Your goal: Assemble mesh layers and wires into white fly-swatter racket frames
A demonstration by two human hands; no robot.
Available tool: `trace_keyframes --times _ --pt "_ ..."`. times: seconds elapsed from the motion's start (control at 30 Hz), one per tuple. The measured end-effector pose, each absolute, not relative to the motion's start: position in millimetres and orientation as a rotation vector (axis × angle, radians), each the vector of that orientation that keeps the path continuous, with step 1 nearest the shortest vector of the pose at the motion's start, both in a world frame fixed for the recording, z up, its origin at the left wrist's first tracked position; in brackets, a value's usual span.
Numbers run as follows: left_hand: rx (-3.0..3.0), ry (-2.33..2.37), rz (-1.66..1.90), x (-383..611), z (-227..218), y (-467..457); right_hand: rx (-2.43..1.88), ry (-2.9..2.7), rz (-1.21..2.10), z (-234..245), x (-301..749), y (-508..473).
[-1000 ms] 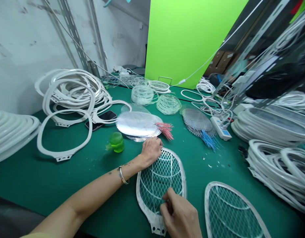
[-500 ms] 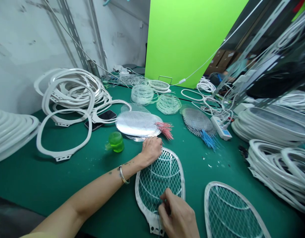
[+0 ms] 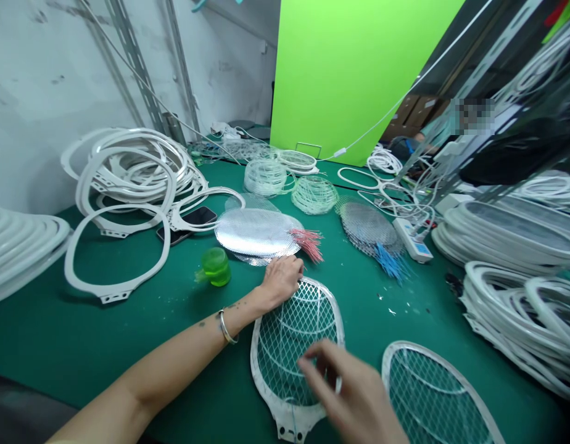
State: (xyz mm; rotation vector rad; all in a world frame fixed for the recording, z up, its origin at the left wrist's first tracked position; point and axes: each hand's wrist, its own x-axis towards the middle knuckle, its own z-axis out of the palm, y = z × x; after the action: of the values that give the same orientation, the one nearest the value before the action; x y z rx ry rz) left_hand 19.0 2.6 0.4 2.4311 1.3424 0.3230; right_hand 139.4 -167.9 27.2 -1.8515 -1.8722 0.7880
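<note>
My left hand [image 3: 282, 279] rests at the upper left rim of a white mosquito-racket head [image 3: 298, 367], its fingers curled over the frame. Metal mesh with white curved ribs fills that head. A thin bluish wire [image 3: 293, 416] lies over its lower neck. My right hand [image 3: 354, 391] hovers above the lower right side of the head, somewhat blurred, thumb and index finger slightly apart with nothing visible between their tips. A second meshed racket head [image 3: 440, 394] lies to the right. Beyond my left hand are silvery mesh sheets [image 3: 255, 233] and a bundle of red wires [image 3: 308, 243].
White frames [image 3: 137, 179] are piled at the left, with more stacks [image 3: 507, 234] at the right. A green jar [image 3: 215, 267] stands left of my hand. Blue wires [image 3: 389, 262] lie by dark mesh sheets [image 3: 368, 225] and a power strip [image 3: 412, 242]. A green panel [image 3: 354, 74] stands behind.
My right hand has moved from the racket head's neck to the right, its fingers loosening and uncovering the neck and bluish wire. My left hand stays at the upper rim.
</note>
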Motion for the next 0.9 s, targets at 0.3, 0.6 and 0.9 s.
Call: trace_keyframes --times 0.3,0.6,0.9 --pt "2.396 1.302 0.343 17 -8 10 -2.172 -1.527 0.771 -6 177 -22" --pt "2.433 1.173 0.389 17 -13 14 -2.239 -1.535 0.898 -17 184 -9" --pt "2.435 1.127 0.549 15 -15 10 -2.229 -1.595 0.719 8 175 -21"
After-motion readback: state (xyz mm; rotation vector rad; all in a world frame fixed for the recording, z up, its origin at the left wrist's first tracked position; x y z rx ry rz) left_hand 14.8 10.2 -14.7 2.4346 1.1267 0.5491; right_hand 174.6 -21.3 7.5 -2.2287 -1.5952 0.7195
